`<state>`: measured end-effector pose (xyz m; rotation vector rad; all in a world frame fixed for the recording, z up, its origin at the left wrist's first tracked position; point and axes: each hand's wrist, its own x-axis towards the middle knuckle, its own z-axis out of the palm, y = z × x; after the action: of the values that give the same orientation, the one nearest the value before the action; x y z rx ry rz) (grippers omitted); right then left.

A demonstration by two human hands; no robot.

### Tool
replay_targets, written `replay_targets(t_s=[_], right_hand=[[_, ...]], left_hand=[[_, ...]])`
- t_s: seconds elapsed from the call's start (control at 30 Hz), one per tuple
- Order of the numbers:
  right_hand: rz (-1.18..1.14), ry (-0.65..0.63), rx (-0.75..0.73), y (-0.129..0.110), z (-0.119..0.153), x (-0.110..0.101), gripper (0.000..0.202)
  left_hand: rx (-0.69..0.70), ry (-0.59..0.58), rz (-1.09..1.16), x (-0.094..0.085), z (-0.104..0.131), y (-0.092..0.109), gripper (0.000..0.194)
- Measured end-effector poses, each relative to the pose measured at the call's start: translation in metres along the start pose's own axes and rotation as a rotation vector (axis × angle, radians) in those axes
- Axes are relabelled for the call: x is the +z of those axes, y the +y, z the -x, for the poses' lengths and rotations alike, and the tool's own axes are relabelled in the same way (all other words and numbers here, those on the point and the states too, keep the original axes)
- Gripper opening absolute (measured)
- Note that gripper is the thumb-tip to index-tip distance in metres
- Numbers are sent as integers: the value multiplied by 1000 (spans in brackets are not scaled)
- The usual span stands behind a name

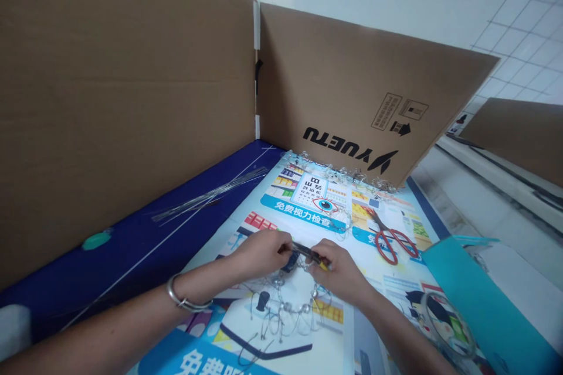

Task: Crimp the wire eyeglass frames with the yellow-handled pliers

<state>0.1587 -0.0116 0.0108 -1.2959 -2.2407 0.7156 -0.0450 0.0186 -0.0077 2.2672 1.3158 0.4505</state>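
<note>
My left hand [266,253], with a silver bangle on its wrist, is pinched closed near the tip of a dark tool; what it pinches is too small to make out. Wrapped round the handle of the pliers-like tool [305,251] is my right hand [338,269]. Below both hands hangs or lies a ring of clear beads and thin wire [295,308], with many loose wire ends spreading over the printed sheet [328,328]. Red-handled scissors [391,243] lie open to the right of my hands.
Cardboard panels [360,88] stand at the back and left. Along the back panel's foot lie beaded wire pieces [343,174]. A bundle of straight wires [211,194] rests on the blue surface. At right are a teal box [479,299] and a clear round roll [448,325].
</note>
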Motion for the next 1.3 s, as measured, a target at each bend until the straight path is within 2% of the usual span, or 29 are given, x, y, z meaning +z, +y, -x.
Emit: replay_targets(t_s=[0.17,0.3,0.37,0.57,0.73,0.93,1.1,1.3], right_hand=[[59,25,-16,-1,1,1,8],[83,43,-15,2,1,4,7],[92,70,-18,4,2,6,7],[136,141,-36,5,4,13,5],[145,158,-25,4,5,13,6],[133,184,6,6,5,15,4],[125,165,14,7,4,17,15],[148,154,21,5,4,17,23]], left_hand=[[-11,51,43,2,-2,-2,13],[-38,29,166,4,-6,-5,13],[-53,-6,253,3,-7,-7,16],[-70,-242,521,-8,-7,-10,22],[39,-256,692,-13,-7,-6,13],[143,-261,665,-11,-4,-3,17],[134,-224,575,-10,-1,0,29],[135,-192,522,-6,-1,4,32]])
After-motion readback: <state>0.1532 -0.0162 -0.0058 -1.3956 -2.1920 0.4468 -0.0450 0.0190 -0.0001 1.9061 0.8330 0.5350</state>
